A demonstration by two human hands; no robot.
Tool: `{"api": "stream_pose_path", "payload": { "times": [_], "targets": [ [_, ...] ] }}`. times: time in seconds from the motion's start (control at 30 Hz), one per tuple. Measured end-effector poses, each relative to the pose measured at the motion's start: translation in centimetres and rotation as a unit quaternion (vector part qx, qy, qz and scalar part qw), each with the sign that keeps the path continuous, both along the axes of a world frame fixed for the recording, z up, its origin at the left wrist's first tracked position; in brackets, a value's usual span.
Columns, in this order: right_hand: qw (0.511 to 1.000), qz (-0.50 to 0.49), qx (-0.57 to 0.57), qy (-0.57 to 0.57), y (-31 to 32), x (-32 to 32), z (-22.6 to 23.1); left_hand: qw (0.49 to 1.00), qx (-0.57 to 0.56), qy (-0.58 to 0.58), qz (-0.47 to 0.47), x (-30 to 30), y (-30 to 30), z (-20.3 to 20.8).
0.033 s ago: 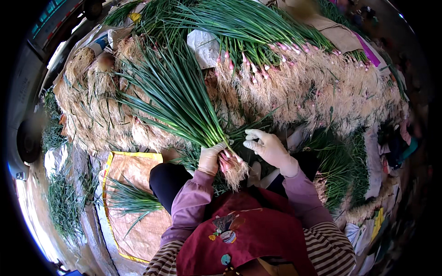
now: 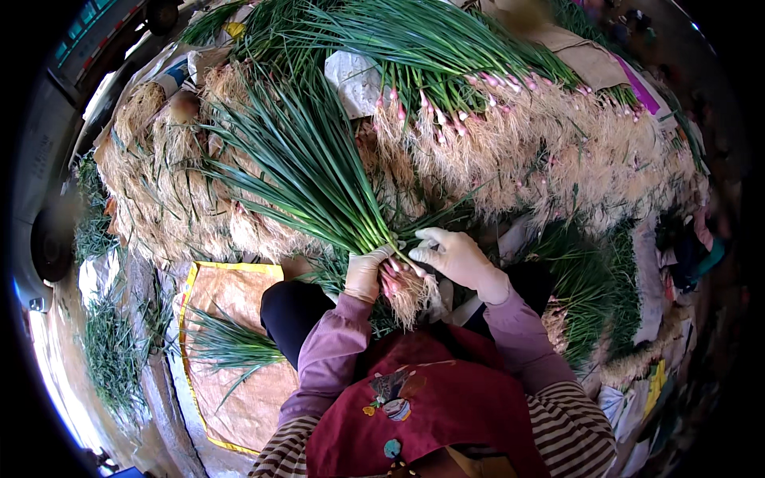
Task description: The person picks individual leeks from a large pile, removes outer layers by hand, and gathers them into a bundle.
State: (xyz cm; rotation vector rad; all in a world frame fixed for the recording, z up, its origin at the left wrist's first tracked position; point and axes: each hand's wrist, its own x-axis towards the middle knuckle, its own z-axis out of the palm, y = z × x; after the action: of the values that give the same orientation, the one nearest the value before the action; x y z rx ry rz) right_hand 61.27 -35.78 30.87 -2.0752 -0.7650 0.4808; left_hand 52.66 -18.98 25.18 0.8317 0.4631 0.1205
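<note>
A bunch of spring onions with long green leaves lies slanting up and to the left across my front. Wrapped round its lower stalks is my left hand, gloved in white and closed. Pinkish-white bulbs and a tuft of pale roots stick out below that grip. My right hand, also gloved, is just right of the stalks. Its fingers are curved and apart, with the tips close to the outer stalk; whether they touch it is hard to make out.
Ahead lies a long heap of spring onions with tangled roots toward me. At left, an orange-brown sack with yellow edging carries a few loose leaves. More greens lie at right. A vehicle wheel stands far left.
My right hand has moved slightly left, closer to the stalks, and its fingers are more bent. My left hand keeps its hold on the spring onions.
</note>
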Motion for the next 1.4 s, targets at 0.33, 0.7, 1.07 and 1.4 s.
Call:
{"api": "stream_pose_path", "payload": {
  "times": [0.33, 0.7, 1.07, 1.4],
  "targets": [
    [0.995, -0.094, 0.002, -0.020, -6.3, -0.7, 5.0, 0.998, 0.036, 0.040, 0.019, 0.1, 0.9, 0.1],
    [0.701, -0.679, 0.071, -0.206, -36.2, -2.1, -6.0, 0.975, -0.153, -0.143, -0.072, -0.9, 1.1, 1.0],
    [0.938, -0.325, 0.114, -0.038, -18.7, 1.1, 4.5, 0.929, -0.267, -0.236, -0.097, -2.4, 1.2, 1.4],
    [0.966, 0.194, 0.162, 0.050, 5.3, -0.9, -0.5, 0.922, -0.274, -0.255, -0.099, -3.7, 2.7, 1.4]
  ]
}}
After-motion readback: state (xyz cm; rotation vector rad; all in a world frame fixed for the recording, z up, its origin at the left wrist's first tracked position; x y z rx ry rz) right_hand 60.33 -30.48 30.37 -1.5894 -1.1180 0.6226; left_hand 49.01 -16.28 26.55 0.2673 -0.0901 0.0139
